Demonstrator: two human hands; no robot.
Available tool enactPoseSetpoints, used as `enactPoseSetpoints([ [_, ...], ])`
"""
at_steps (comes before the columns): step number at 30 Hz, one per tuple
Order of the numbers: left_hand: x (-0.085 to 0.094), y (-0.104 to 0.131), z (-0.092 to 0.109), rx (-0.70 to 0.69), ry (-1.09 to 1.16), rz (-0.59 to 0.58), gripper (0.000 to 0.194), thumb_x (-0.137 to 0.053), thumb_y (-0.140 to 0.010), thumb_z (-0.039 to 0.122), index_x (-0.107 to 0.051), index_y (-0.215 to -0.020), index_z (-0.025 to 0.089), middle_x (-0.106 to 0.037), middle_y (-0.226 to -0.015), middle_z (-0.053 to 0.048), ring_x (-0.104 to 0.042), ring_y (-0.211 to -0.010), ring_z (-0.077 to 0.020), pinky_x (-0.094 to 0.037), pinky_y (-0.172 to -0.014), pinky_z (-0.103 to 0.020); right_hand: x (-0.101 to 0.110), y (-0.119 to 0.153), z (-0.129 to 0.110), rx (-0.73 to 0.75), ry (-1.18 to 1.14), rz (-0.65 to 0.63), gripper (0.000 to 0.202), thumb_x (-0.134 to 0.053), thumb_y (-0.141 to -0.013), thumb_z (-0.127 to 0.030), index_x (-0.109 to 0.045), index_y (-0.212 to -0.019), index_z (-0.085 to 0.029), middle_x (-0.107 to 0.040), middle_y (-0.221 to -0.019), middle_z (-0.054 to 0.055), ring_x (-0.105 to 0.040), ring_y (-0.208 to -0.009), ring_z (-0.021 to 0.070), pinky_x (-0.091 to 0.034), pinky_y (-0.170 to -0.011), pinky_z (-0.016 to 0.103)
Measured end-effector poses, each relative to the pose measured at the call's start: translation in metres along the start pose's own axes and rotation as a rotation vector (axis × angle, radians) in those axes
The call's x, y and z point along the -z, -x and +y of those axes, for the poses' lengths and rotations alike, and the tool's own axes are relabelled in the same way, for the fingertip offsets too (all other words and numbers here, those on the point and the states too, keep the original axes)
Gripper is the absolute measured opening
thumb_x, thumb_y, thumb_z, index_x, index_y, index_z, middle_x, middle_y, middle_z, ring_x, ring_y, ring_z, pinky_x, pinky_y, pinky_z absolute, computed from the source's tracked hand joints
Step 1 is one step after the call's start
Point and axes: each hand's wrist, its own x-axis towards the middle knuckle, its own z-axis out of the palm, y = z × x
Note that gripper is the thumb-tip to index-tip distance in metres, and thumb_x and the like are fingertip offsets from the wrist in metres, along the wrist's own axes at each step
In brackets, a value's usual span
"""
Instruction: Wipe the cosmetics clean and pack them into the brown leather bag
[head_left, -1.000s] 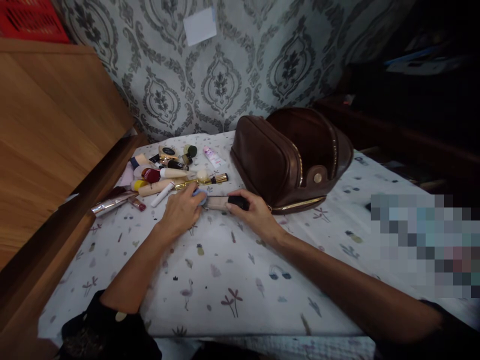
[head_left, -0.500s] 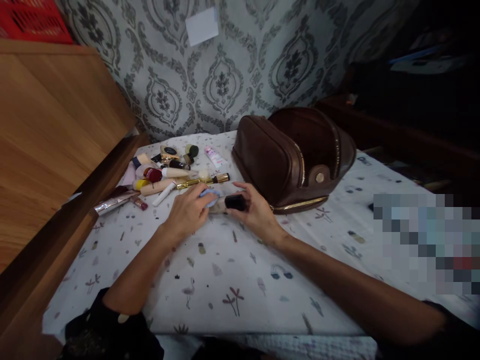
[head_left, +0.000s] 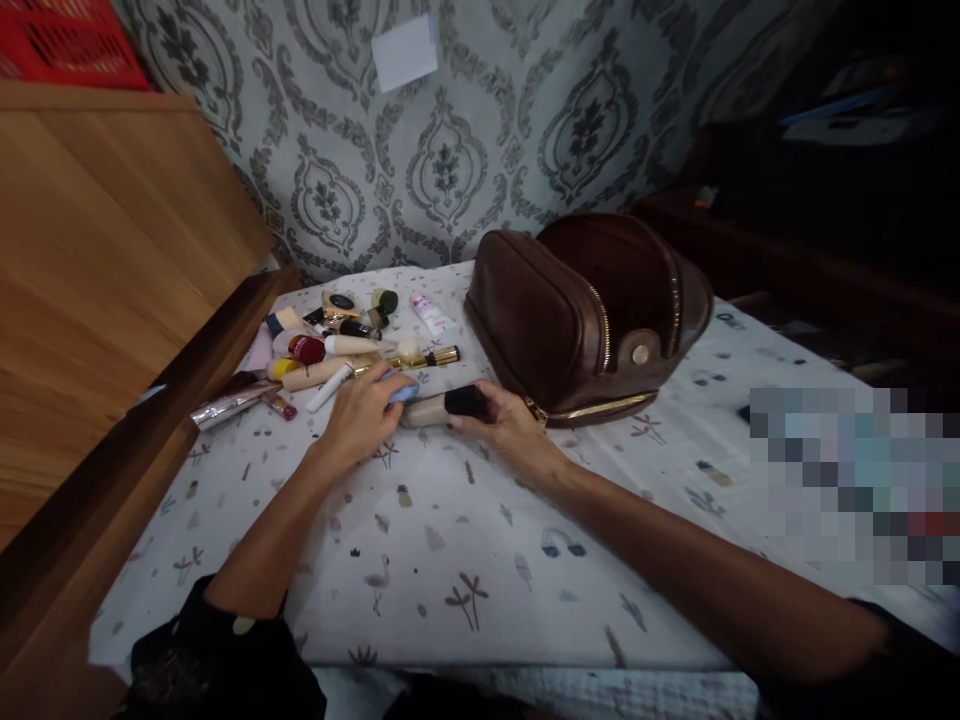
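The left hand (head_left: 361, 412) had its fingers bent close together, holding a small blue thing (head_left: 402, 388). It was too small to tell if that was a cloth or a sponge. The right hand (head_left: 510, 425) pinched the black cap of a beige makeup bottle (head_left: 431, 410) between its thumb and fingers. The bottle lay on its side between the two hands, around the middle of the tabletop (head_left: 480, 560), and its other end was right by the blue thing. I could not tell if the left fingers touched the bottle too.

A big brown bag (head_left: 525, 320) sat near the far edge, to the right of the middle. Its top was wide open, with gold zippers. A pink and white tube (head_left: 430, 312) lay near the far edge, to the left of the bag.

Lots of makeup was in a messy bunch toward the far left corner. It had a dark red round thing (head_left: 307, 349), a yellow cap (head_left: 283, 368), a long beige tube (head_left: 311, 374) and a shiny silver packet (head_left: 229, 405) by the left edge. A gold stick with a black end (head_left: 442, 357) and a thin white tube (head_left: 330, 388) lay just past the left hand.
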Motion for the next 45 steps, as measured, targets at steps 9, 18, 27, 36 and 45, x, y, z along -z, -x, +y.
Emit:
enactPoseSetpoints([
  [9, 0.002, 0.004, 0.022, -0.086, 0.245, -0.034, 0.042, -0.049, -0.078, 0.005, -0.071, -0.109, 0.022, -0.064, -0.108, -0.006, -0.063, -0.097, -0.0208, -0.051, -0.084, -0.033, 0.001, -0.002, 0.01, -0.01, 0.069, 0.063, 0.061, -0.083, -0.064, -0.037, -0.057, -0.116, -0.021, -0.065, -0.09, 0.001, -0.063, -0.086, 0.0198, -0.052, -0.084, 0.038],
  [18, 0.006, -0.004, 0.008, -0.082, 0.418, -0.138, 0.035, -0.051, -0.071, 0.006, -0.073, -0.095, 0.019, -0.064, -0.088, -0.003, -0.061, -0.082, -0.0189, -0.048, -0.074, -0.031, -0.002, 0.0, 0.008, -0.025, -0.003, 0.135, 0.061, -0.084, -0.06, -0.033, -0.051, -0.111, -0.023, -0.065, -0.097, 0.002, -0.063, -0.09, 0.0188, -0.051, -0.086, 0.038],
  [27, -0.005, 0.004, 0.026, -0.213, 0.426, 0.237, 0.042, -0.049, -0.082, 0.006, -0.066, -0.118, 0.019, -0.061, -0.114, -0.008, -0.06, -0.108, -0.0204, -0.049, -0.094, -0.035, -0.003, -0.003, -0.002, 0.027, -0.159, 0.023, 0.045, -0.084, -0.065, -0.035, -0.064, -0.102, -0.019, -0.069, -0.102, 0.006, -0.063, -0.094, 0.0198, -0.051, -0.088, 0.038],
  [36, 0.016, 0.004, 0.029, -0.258, 0.468, 0.204, 0.044, -0.044, -0.088, 0.011, -0.062, -0.127, 0.023, -0.057, -0.123, -0.009, -0.056, -0.116, -0.0238, -0.045, -0.101, -0.041, -0.009, 0.008, -0.014, 0.245, 0.237, -0.162, 0.041, -0.069, -0.081, -0.03, -0.061, -0.119, -0.019, -0.065, -0.107, 0.006, -0.061, -0.096, 0.0198, -0.052, -0.076, 0.031],
  [45, 0.036, -0.003, 0.025, -0.149, 0.552, -0.114, 0.037, -0.069, -0.085, 0.037, -0.064, -0.12, 0.024, -0.06, -0.111, -0.007, -0.057, -0.108, -0.0246, -0.047, -0.095, -0.039, -0.016, 0.009, -0.011, 0.218, 0.351, -0.17, 0.029, -0.067, -0.081, -0.029, -0.059, -0.106, -0.016, -0.063, -0.096, 0.004, -0.059, -0.079, 0.0164, -0.05, -0.073, 0.031],
])
